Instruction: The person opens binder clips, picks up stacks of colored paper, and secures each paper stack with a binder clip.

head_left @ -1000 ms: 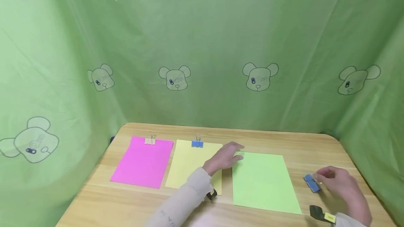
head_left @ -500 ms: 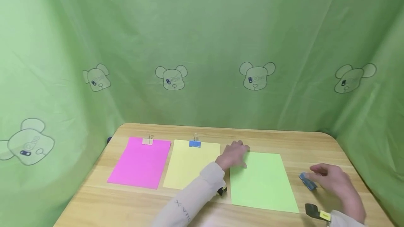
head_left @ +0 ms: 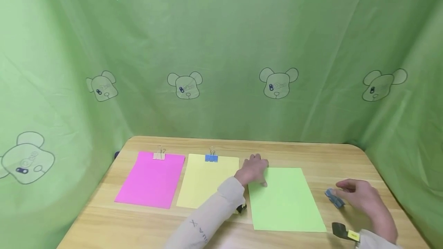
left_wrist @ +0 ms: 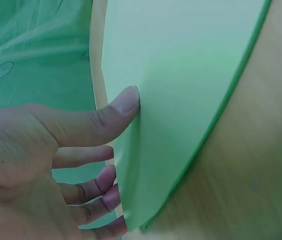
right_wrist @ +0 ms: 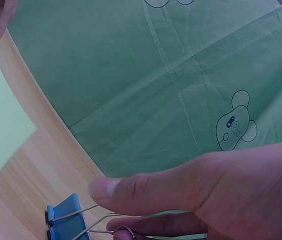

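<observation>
My left hand [head_left: 252,169] is at the upper left corner of a light green sheet of paper [head_left: 287,203]. In the left wrist view its thumb lies over the sheet [left_wrist: 191,75], with the other fingers at and partly behind the edge; the paper bends there. To the right, my right hand [head_left: 361,195] holds a blue binder clip [head_left: 334,198] by its wire handles. In the right wrist view the thumb presses one handle of the clip [right_wrist: 68,220] and fingers lie under the other. The clip's mouth faces left, toward the green sheet.
Left of the green sheet lie a yellow sheet [head_left: 204,183] with a blue binder clip [head_left: 211,158] on its top edge and a pink sheet [head_left: 152,181] with a pale clip [head_left: 159,156]. A green curtain [head_left: 228,41] surrounds the wooden table [head_left: 104,218].
My left hand has moved right onto the green sheet's corner, and the sheet has turned slightly. The blue clip in my right hand has shifted slightly left and tilted. The head view has panned right.
</observation>
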The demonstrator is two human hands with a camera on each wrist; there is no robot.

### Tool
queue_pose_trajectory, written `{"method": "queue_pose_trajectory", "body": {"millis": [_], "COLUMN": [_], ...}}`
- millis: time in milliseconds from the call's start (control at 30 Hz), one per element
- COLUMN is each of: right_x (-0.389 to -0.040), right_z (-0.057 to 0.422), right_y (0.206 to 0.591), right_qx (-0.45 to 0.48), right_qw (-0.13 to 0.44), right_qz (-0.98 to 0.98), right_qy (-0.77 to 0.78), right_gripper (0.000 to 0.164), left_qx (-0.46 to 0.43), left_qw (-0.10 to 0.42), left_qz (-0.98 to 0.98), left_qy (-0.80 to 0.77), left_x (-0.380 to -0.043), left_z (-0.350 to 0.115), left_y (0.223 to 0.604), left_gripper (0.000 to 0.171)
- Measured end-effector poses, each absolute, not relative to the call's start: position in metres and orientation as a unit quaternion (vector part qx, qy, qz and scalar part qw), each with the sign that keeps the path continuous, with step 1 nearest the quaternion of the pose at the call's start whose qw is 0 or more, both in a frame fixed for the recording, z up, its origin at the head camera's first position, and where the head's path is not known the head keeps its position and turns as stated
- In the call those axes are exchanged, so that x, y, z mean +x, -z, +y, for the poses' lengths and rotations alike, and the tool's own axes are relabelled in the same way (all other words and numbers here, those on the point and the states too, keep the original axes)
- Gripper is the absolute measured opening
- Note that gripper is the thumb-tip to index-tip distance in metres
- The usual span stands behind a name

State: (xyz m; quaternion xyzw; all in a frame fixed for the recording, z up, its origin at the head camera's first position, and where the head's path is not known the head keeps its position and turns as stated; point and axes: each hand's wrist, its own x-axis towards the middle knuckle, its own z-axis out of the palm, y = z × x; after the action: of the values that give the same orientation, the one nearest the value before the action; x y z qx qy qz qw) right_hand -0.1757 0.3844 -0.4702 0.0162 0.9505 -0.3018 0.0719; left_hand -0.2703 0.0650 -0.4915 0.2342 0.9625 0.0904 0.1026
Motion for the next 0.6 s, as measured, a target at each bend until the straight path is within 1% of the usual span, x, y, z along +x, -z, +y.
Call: {"method": "queue_pose_trajectory", "body": {"millis": [133, 333, 467, 600], "right_x": [-0.1760, -0.1756, -0.1752, -0.1739], "right_z": [0.3844, 0.3842, 0.3838, 0.3838], "right_y": [0.4698, 0.4694, 0.4694, 0.4696], "right_qx": [0.020, 0.017, 0.022, 0.026], "right_qw": [0.079, 0.078, 0.081, 0.084], "right_qz": [0.949, 0.949, 0.948, 0.947], "right_qy": [0.304, 0.305, 0.308, 0.310], "right_gripper": [0.063, 0.062, 0.062, 0.062], "left_qx": [0.225, 0.215, 0.206, 0.198], "left_qw": [0.109, 0.120, 0.131, 0.131], "left_qz": [0.964, 0.965, 0.966, 0.969], "left_qy": [-0.091, -0.089, -0.085, -0.069], "left_x": [-0.2683, -0.2673, -0.2667, -0.2648], "left_z": [0.0677, 0.0682, 0.0706, 0.0739], "left_y": [0.4898, 0.4888, 0.4880, 0.4866], "left_gripper": [0.060, 0.064, 0.059, 0.058]}}
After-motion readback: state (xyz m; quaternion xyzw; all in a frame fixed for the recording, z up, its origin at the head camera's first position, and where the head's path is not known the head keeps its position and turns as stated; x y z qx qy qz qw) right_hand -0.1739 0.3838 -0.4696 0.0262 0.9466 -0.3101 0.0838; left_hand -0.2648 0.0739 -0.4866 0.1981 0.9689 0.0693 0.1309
